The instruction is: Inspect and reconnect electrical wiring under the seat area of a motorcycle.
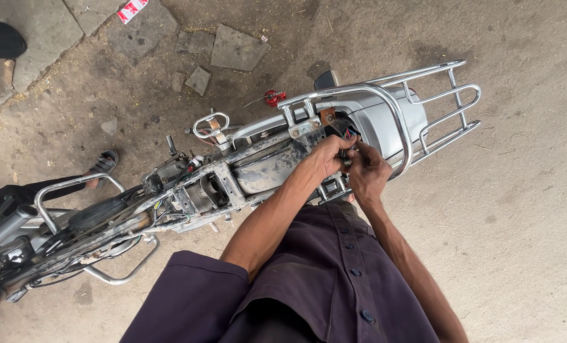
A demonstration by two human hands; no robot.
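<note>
1. Hands first: my left hand (326, 156) and right hand (366, 173) both pinch the wiring bundle (347, 134) at the stripped motorcycle frame's (220, 184) tail, beside the chrome rear rack (423, 108).
2. Step, I judge: sorting wires; next needs fine fingertip separation.

Soft, even daylight fills the wide-angle overhead view, casting only faint shadows beneath the stripped motorcycle frame (188, 190) on the concrete ground (518, 209), with bright glints on the chrome rear rack (445, 105), sharp focus at centre and mild bending of lines towards the edges.
</note>
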